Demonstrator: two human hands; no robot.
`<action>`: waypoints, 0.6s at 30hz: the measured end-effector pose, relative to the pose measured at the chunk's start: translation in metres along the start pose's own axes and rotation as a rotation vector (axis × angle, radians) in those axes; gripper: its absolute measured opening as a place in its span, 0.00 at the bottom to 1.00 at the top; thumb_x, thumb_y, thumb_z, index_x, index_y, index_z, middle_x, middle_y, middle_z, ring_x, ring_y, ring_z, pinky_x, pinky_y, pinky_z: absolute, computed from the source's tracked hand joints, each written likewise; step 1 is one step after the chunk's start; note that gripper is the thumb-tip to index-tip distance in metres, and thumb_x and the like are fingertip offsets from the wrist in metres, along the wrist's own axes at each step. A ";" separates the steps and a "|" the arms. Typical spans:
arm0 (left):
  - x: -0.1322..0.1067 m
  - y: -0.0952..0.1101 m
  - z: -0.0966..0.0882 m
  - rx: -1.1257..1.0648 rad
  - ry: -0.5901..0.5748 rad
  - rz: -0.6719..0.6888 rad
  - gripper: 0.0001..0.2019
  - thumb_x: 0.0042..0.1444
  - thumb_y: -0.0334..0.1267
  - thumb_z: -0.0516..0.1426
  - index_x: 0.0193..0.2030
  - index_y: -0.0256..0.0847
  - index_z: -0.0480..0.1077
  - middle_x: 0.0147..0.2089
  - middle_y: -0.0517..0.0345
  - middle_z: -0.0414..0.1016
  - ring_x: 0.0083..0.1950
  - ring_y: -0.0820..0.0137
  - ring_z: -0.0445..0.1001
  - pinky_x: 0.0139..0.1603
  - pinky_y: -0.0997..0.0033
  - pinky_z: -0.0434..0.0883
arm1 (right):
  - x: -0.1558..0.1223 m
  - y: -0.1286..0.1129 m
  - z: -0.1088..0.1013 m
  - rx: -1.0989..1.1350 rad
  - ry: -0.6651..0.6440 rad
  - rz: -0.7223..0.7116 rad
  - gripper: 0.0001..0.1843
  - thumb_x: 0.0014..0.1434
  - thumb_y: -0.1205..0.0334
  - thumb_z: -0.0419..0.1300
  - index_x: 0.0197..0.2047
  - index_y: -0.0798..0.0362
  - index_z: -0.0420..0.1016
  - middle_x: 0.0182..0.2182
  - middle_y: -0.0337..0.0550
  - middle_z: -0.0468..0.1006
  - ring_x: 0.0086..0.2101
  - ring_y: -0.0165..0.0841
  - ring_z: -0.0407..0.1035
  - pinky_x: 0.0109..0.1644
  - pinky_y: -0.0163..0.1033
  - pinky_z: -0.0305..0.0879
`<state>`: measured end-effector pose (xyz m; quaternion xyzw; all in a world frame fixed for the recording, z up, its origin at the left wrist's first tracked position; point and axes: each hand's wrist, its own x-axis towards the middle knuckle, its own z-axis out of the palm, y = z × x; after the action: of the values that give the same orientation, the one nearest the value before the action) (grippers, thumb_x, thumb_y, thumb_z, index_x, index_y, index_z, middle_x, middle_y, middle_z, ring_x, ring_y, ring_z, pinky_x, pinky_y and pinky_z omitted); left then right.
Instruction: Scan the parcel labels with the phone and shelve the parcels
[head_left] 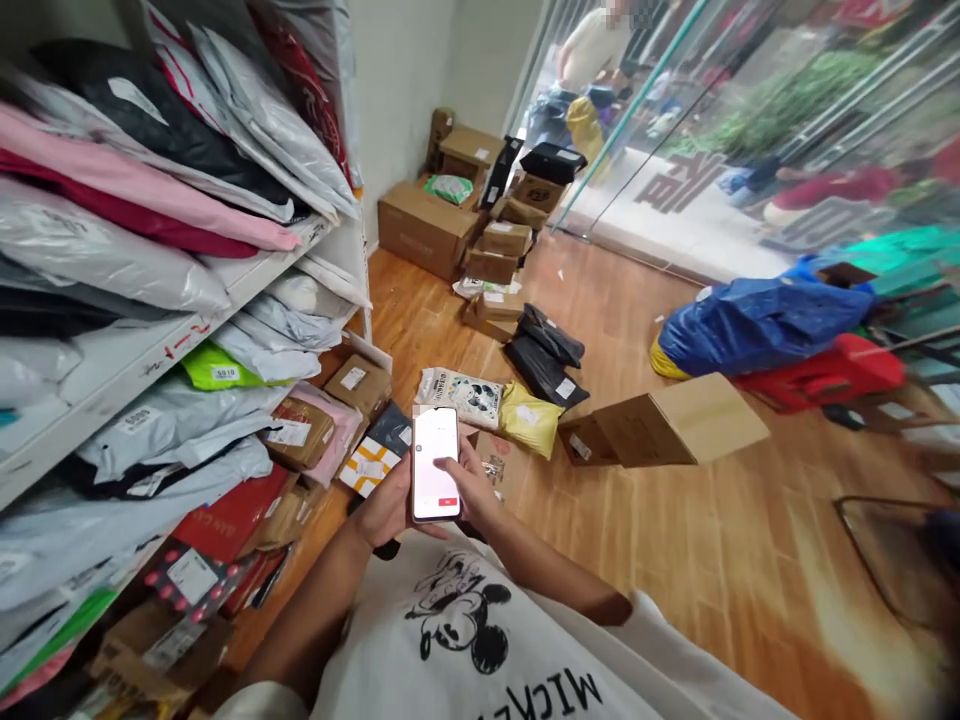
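Observation:
A smartphone with a bright white screen and a small red button is held upright in front of my body. My left hand grips it along the left edge and bottom. My right hand wraps the right edge, its thumb lying over the middle of the screen. Just beyond the phone, a white parcel with a panda print and a yellow parcel lie on the wooden floor.
Shelves full of bagged parcels stand at my left, with more boxes below. Cartons are stacked by the wall. A long cardboard box and a blue bag sit to the right. A person is beyond the glass.

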<state>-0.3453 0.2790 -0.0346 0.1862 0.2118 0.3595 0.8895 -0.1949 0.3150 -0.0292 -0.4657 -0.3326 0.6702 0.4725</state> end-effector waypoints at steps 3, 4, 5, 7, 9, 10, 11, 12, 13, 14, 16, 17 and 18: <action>0.019 -0.033 0.020 0.020 0.022 0.093 0.36 0.64 0.61 0.49 0.75 0.50 0.47 0.64 0.42 0.70 0.58 0.51 0.74 0.49 0.50 0.77 | -0.005 -0.007 -0.037 -0.045 -0.070 -0.026 0.24 0.43 0.62 0.69 0.44 0.46 0.69 0.39 0.38 0.80 0.39 0.41 0.73 0.43 0.43 0.69; 0.028 -0.047 0.030 0.034 0.057 0.124 0.36 0.64 0.61 0.49 0.74 0.50 0.48 0.65 0.42 0.69 0.59 0.51 0.74 0.49 0.49 0.77 | -0.008 -0.011 -0.053 -0.059 -0.095 -0.032 0.25 0.43 0.61 0.70 0.45 0.46 0.69 0.40 0.38 0.80 0.39 0.41 0.73 0.44 0.43 0.69; 0.038 -0.062 0.040 0.044 0.092 0.152 0.36 0.63 0.61 0.50 0.74 0.50 0.49 0.66 0.42 0.67 0.59 0.50 0.73 0.49 0.49 0.77 | -0.011 -0.015 -0.070 -0.071 -0.121 -0.034 0.24 0.44 0.60 0.70 0.46 0.46 0.69 0.40 0.39 0.79 0.40 0.41 0.72 0.44 0.44 0.68; 0.057 -0.091 0.061 0.048 0.142 0.197 0.36 0.63 0.62 0.50 0.73 0.49 0.52 0.66 0.42 0.67 0.59 0.49 0.73 0.47 0.48 0.78 | -0.018 -0.024 -0.106 -0.092 -0.181 -0.027 0.21 0.48 0.58 0.66 0.46 0.46 0.69 0.41 0.39 0.79 0.39 0.42 0.72 0.45 0.45 0.68; 0.072 -0.119 0.083 0.026 0.170 0.235 0.36 0.63 0.62 0.49 0.73 0.50 0.52 0.66 0.42 0.66 0.59 0.49 0.73 0.46 0.47 0.78 | -0.029 -0.036 -0.142 -0.114 -0.249 -0.023 0.17 0.51 0.58 0.62 0.46 0.46 0.70 0.43 0.40 0.79 0.42 0.43 0.71 0.48 0.46 0.67; 0.077 -0.132 0.094 0.012 0.181 0.252 0.36 0.63 0.62 0.50 0.73 0.50 0.51 0.66 0.42 0.66 0.59 0.49 0.73 0.45 0.47 0.78 | -0.035 -0.043 -0.159 -0.125 -0.284 -0.028 0.18 0.50 0.59 0.61 0.46 0.46 0.71 0.44 0.40 0.79 0.45 0.44 0.71 0.51 0.47 0.65; 0.081 -0.144 0.104 -0.002 0.192 0.266 0.36 0.63 0.61 0.51 0.73 0.51 0.50 0.67 0.42 0.66 0.58 0.49 0.73 0.44 0.47 0.79 | -0.041 -0.050 -0.175 -0.135 -0.322 -0.033 0.20 0.49 0.61 0.61 0.47 0.46 0.72 0.46 0.40 0.78 0.48 0.45 0.69 0.55 0.48 0.63; 0.084 -0.155 0.114 -0.012 0.204 0.278 0.36 0.63 0.60 0.52 0.74 0.52 0.48 0.67 0.43 0.65 0.57 0.49 0.74 0.42 0.48 0.80 | -0.048 -0.057 -0.189 -0.144 -0.361 -0.037 0.23 0.47 0.62 0.60 0.49 0.46 0.72 0.47 0.40 0.78 0.51 0.46 0.68 0.58 0.48 0.61; 0.086 -0.166 0.123 -0.020 0.220 0.289 0.37 0.62 0.57 0.53 0.74 0.54 0.45 0.68 0.44 0.64 0.56 0.49 0.75 0.40 0.49 0.80 | -0.055 -0.063 -0.202 -0.151 -0.401 -0.036 0.25 0.46 0.64 0.60 0.51 0.46 0.73 0.48 0.40 0.78 0.53 0.46 0.66 0.60 0.49 0.59; 0.087 -0.175 0.131 -0.025 0.241 0.301 0.38 0.62 0.54 0.55 0.74 0.56 0.43 0.69 0.46 0.63 0.55 0.48 0.75 0.37 0.49 0.81 | -0.062 -0.069 -0.212 -0.154 -0.441 -0.033 0.27 0.45 0.65 0.59 0.52 0.46 0.72 0.50 0.40 0.78 0.54 0.47 0.66 0.60 0.49 0.58; 0.087 -0.193 0.146 -0.022 0.286 0.323 0.40 0.60 0.48 0.57 0.74 0.60 0.39 0.70 0.48 0.61 0.55 0.47 0.75 0.32 0.51 0.81 | -0.075 -0.077 -0.228 -0.154 -0.508 -0.031 0.30 0.45 0.65 0.58 0.54 0.46 0.72 0.52 0.40 0.77 0.55 0.47 0.65 0.61 0.50 0.58; 0.086 -0.201 0.152 -0.013 0.306 0.334 0.42 0.59 0.45 0.57 0.74 0.61 0.38 0.70 0.48 0.61 0.55 0.46 0.75 0.31 0.51 0.81 | -0.081 -0.080 -0.234 -0.151 -0.535 -0.035 0.30 0.45 0.65 0.58 0.55 0.45 0.71 0.54 0.40 0.76 0.55 0.47 0.65 0.61 0.50 0.58; 0.086 -0.208 0.157 0.001 0.325 0.345 0.43 0.58 0.44 0.57 0.74 0.61 0.37 0.70 0.48 0.61 0.56 0.46 0.75 0.30 0.52 0.81 | -0.087 -0.081 -0.239 -0.146 -0.558 -0.042 0.31 0.45 0.65 0.59 0.55 0.45 0.71 0.56 0.40 0.75 0.57 0.47 0.64 0.62 0.50 0.57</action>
<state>-0.0928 0.1729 -0.0235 0.1600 0.3175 0.5314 0.7689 0.0659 0.2615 -0.0125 -0.2891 -0.5065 0.7368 0.3419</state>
